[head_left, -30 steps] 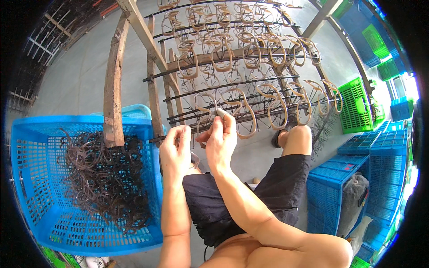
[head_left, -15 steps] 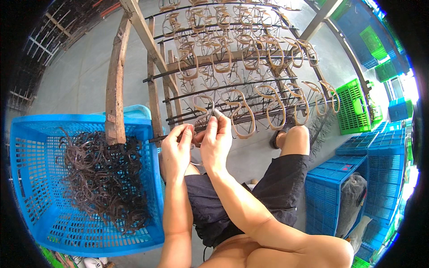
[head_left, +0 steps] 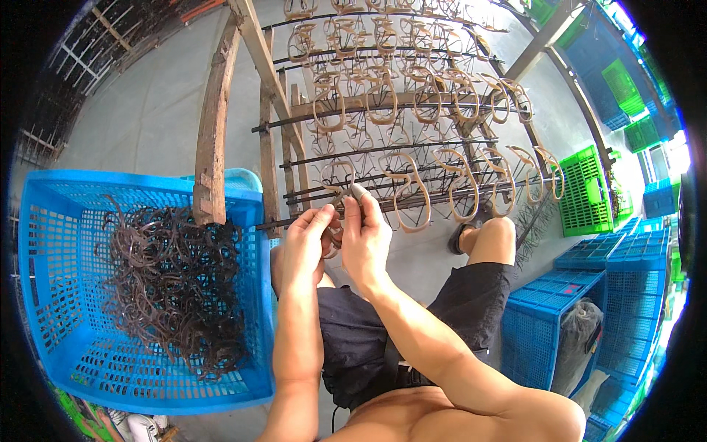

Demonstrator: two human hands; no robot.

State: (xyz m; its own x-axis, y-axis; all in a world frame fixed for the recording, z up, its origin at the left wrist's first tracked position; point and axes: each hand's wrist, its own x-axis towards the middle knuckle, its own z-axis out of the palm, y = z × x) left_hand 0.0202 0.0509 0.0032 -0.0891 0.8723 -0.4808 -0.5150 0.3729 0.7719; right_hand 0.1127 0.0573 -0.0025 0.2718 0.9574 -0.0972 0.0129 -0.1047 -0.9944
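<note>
A tan, curved, figure-like loop (head_left: 340,165) sits at the near left end of the rack, its upper bend showing above my fingers and part of its lower bend below them. My left hand (head_left: 306,237) is closed, thumb and fingers pinched at the loop's middle. Beside it, my right hand (head_left: 367,239) pinches the same loop; a grey cover (head_left: 359,191) is on one of its fingertips. The exact grip is partly hidden by the fingers. Similar tan loops (head_left: 411,193) hang along the dark rods (head_left: 448,200) to the right.
A blue basket (head_left: 74,388) with tangled dark curved strips (head_left: 177,287) stands at left, under a wooden post (head_left: 213,132). Rows of loops fill the rack ahead. At right are a green crate (head_left: 582,190) and blue crates (head_left: 532,324), one holding a grey plastic bag (head_left: 577,342).
The view has shifted, so the rack and basket appear slightly farther right. My hands remain at the rack's near left end, with the fingers now closer together around the tan loop.
</note>
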